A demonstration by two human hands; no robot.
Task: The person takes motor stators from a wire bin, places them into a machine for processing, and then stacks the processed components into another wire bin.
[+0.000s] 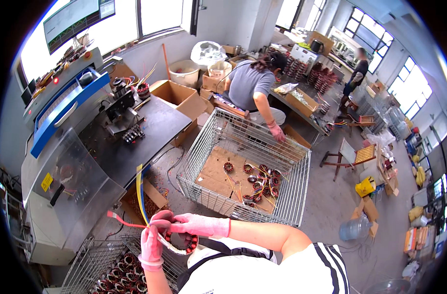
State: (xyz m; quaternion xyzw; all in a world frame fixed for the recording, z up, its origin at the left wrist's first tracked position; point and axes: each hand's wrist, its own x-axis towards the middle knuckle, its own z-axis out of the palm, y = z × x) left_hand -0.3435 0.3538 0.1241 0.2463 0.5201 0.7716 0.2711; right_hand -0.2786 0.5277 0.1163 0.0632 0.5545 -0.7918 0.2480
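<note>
The left hand (151,247), in a pink glove, is closed around a round motor stator (179,241) with copper windings and holds it in front of the person's chest, above the near corner of a wire basket (93,262) on the floor. The right hand (196,225), also in a pink glove, lies across the top of the stator with its fingers closed on the wires that come out of it. A red wire (121,219) goes out to the left from the fingers, and a yellow and blue wire (140,193) rises up from them (both are free in the air).

The wire basket under the hands is filled with many more stators (123,277) of the same kind. A bigger wire cage (292,193) stands on the floor further away, with cardboard on its bottom and a small group of stators (257,183) with coloured leads near its right side. On the left stands a grey machine with a dark table (130,142) top, and a blue and white unit (61,110) sits at the far left edge of this table. An open cardboard box (177,95) stands just beyond the table. Behind the cage another person in a grey shirt (250,83) bends down, one pink-gloved hand (277,132) touching the far edge of the cage.
</note>
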